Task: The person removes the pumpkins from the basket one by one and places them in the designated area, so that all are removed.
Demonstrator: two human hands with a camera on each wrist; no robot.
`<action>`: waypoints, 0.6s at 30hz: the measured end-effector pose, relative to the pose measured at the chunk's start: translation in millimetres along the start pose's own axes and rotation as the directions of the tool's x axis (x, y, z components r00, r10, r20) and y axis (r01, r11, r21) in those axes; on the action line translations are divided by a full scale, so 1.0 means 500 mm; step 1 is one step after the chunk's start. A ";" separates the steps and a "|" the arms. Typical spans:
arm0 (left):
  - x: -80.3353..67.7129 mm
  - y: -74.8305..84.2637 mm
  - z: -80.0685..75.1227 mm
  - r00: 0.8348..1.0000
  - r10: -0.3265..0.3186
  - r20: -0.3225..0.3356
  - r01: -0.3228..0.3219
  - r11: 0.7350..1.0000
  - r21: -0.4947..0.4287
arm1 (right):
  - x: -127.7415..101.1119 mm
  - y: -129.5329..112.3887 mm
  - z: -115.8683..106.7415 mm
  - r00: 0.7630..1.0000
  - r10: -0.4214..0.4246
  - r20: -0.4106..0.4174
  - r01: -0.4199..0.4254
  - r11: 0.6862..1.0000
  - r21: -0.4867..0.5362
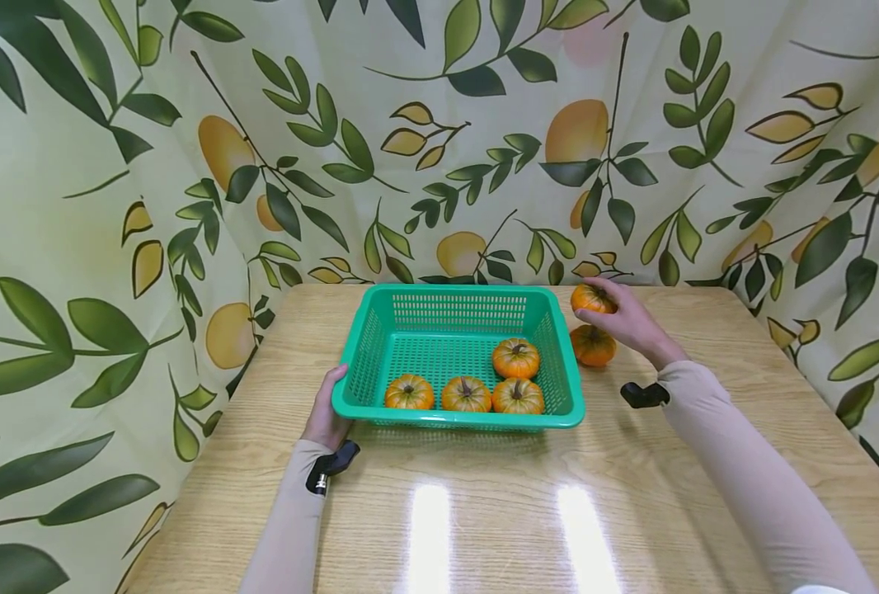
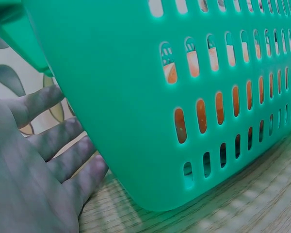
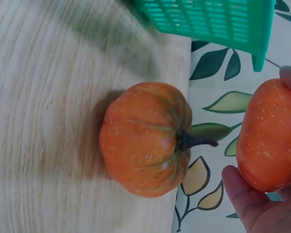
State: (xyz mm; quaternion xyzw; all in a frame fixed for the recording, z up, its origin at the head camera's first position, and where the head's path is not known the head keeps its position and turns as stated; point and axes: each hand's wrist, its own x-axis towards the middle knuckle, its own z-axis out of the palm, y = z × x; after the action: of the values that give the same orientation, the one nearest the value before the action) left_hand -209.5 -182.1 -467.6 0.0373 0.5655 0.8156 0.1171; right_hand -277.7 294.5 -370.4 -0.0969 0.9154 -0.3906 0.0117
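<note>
Beside the left end of a green plastic basket [image 1: 458,419] is my left hand [image 1: 326,417]. In the left wrist view its straight, spread fingers [image 2: 70,133] touch the basket's end wall near the corner, below the rim. My right hand [image 1: 628,318] holds a small orange pumpkin [image 1: 592,299] between thumb and fingers, raised off the table just right of the basket. Another pumpkin [image 1: 593,346] sits on the table below it, its dark stem [image 3: 196,140] showing in the right wrist view. Inside the basket, several pumpkins [image 1: 467,394] lie along the near side and right end.
The wooden table [image 1: 380,511] carries the basket, with two bright light reflections near its front edge. A leaf-and-fruit patterned cloth [image 1: 410,165] hangs behind the table and along both sides. A black wrist mount [image 1: 643,395] juts from the right sleeve.
</note>
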 end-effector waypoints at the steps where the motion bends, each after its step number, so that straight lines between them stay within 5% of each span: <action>1: 0.000 0.000 0.000 1.000 0.000 -0.006 0.000 1.000 -0.001 | -0.001 0.002 -0.001 1.000 -0.001 -0.004 0.001 1.000 -0.002; 18: 0.002 -0.002 0.001 1.000 0.006 -0.017 -0.006 1.000 0.000 | -0.008 0.048 -0.007 0.993 0.093 -0.074 -0.094 0.995 -0.019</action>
State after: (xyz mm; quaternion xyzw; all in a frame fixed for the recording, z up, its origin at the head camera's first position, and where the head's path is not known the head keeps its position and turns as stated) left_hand -210.1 -181.3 -468.4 0.0322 0.5663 0.8162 0.1100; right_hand -278.0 313.9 -385.4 -0.0397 0.9232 -0.3823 -0.0048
